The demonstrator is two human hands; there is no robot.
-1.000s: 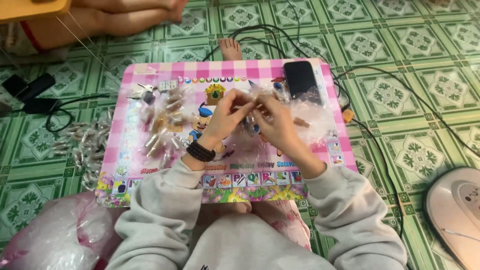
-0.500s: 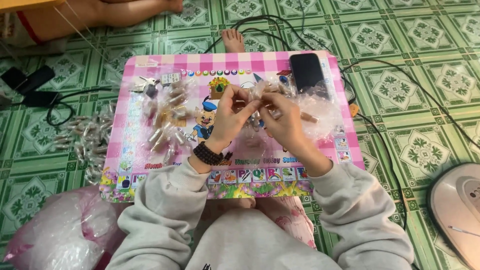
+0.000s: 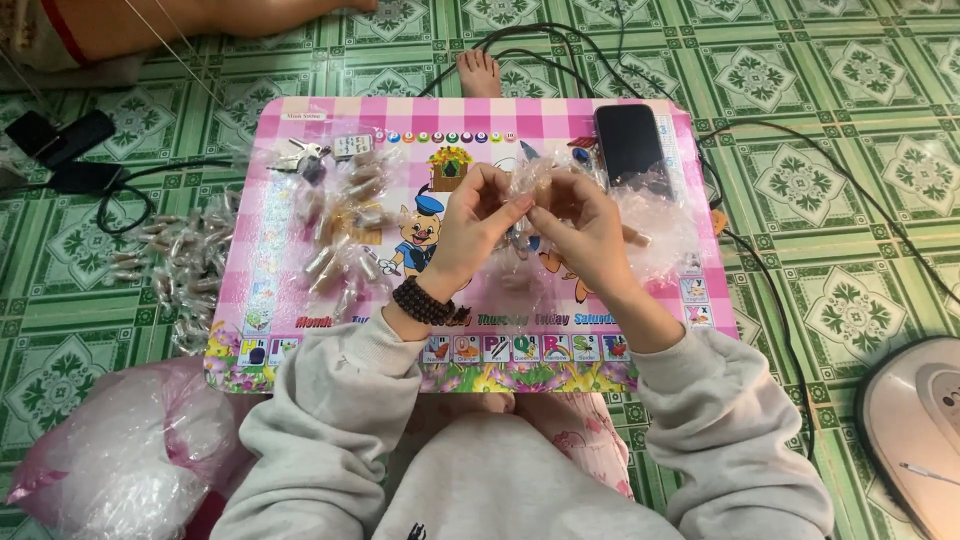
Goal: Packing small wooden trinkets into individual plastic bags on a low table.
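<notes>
Pinching small crinkly clear plastic packet (image 3: 532,190), left hand (image 3: 478,225) and right hand (image 3: 585,228) both gripping it, above pink tray (image 3: 560,120)

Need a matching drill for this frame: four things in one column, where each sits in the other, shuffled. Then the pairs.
Things:
1. phone
2. keys
3. bead bracelet
4. plastic bag

Places:
A. on the floor, at the person's left
B. far right corner of the pink board
C. on the left hand's wrist
D. far left corner of the board

Pairs: 1-B, 2-D, 3-C, 4-A
</notes>
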